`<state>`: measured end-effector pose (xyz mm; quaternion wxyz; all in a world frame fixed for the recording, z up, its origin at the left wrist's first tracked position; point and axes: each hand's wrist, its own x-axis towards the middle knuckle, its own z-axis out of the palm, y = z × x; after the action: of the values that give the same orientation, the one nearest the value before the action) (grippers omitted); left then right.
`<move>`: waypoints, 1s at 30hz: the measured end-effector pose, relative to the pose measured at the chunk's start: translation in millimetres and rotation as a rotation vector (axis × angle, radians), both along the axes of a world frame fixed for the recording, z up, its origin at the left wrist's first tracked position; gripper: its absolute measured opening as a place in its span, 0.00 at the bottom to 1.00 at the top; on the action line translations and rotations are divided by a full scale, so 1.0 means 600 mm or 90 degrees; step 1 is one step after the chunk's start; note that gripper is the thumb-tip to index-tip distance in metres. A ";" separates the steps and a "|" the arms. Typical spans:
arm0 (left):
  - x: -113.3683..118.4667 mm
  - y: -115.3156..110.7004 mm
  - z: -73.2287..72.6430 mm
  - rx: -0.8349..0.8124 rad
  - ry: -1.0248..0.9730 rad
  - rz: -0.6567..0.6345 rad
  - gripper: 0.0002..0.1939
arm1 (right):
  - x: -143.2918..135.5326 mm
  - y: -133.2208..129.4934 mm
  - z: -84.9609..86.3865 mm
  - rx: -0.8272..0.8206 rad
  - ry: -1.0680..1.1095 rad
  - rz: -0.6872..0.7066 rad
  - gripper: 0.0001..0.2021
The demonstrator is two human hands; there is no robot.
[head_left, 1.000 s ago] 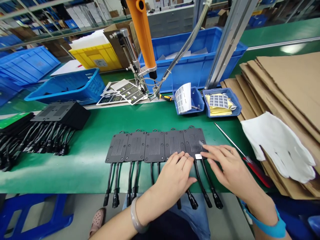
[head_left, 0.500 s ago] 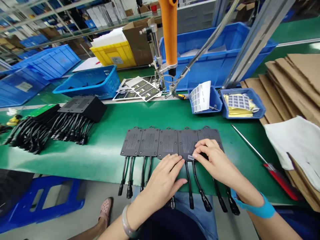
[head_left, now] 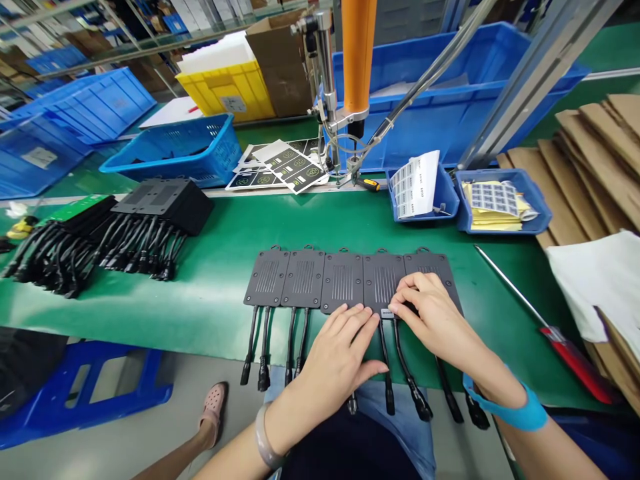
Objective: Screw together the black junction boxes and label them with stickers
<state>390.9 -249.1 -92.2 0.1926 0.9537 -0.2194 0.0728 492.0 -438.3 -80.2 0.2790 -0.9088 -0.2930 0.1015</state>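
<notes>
The right hand (head_left: 434, 313) has its fingertips pinched on a small white label (head_left: 387, 312) at the lower edge of the fourth black plate (head_left: 383, 285), a tight grip pressing the label down where the plate meets its cables (head_left: 400, 363). The left hand (head_left: 343, 350) lies flat and open beside it, holding nothing, fingers spread on the lower edge of the third plate (head_left: 343, 283) and touching the desk (head_left: 215, 307). Five plates sit side by side in a row near the desk's front edge, their cables hanging over it. To the right a red-handled screwdriver (head_left: 545, 327) lies slantwise on the desk, near a white glove (head_left: 597, 280) resting on stacked cardboard (head_left: 595, 153). Behind the row, two small blue bins stand next to each other, one with a label sheet (head_left: 413, 183), the other with yellow sheets (head_left: 495, 203). An orange driver (head_left: 357, 63) hangs above printed stickers (head_left: 285, 170). Off to the left a pile of plates with cables (head_left: 120, 227) lies near a blue basket (head_left: 175, 150).
</notes>
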 end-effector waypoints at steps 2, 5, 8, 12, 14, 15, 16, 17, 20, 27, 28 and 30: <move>0.000 -0.001 -0.001 0.006 -0.003 -0.003 0.33 | -0.001 0.000 0.000 0.003 -0.009 -0.002 0.10; -0.001 -0.001 -0.002 0.012 -0.004 -0.006 0.34 | -0.002 0.000 0.000 0.004 -0.015 -0.003 0.10; -0.001 -0.001 -0.002 0.019 0.001 -0.005 0.34 | -0.003 0.000 0.001 0.000 -0.015 -0.004 0.10; -0.001 -0.003 -0.005 0.035 0.000 -0.004 0.37 | -0.003 0.000 0.002 -0.003 -0.009 -0.005 0.10; 0.000 -0.006 -0.005 0.044 -0.007 -0.003 0.39 | -0.003 0.000 0.001 -0.002 -0.008 -0.003 0.10; 0.000 -0.006 -0.006 0.050 -0.008 -0.003 0.39 | -0.003 -0.001 0.001 -0.001 -0.009 -0.003 0.10; 0.000 -0.007 -0.006 0.054 -0.007 -0.002 0.39 | -0.004 -0.001 0.001 0.000 -0.011 -0.003 0.10; 0.000 -0.008 -0.005 0.059 -0.004 -0.001 0.39 | -0.004 -0.001 0.000 0.001 -0.014 -0.003 0.09; 0.001 -0.009 -0.003 0.068 0.005 -0.002 0.38 | -0.004 -0.001 -0.001 0.003 -0.026 0.000 0.09; 0.005 -0.016 0.003 0.110 0.003 0.002 0.39 | -0.002 -0.004 0.004 0.012 -0.049 0.001 0.09; 0.005 -0.016 0.005 0.118 0.003 0.001 0.40 | -0.002 -0.006 0.006 0.019 -0.060 -0.003 0.08; 0.006 -0.017 0.011 0.135 0.011 -0.009 0.40 | -0.008 -0.011 0.007 0.036 -0.106 0.001 0.09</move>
<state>394.2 -259.4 -85.5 0.0933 0.9677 -0.2307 0.0397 487.4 -445.1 -75.7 0.2790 -0.9057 -0.3187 0.0179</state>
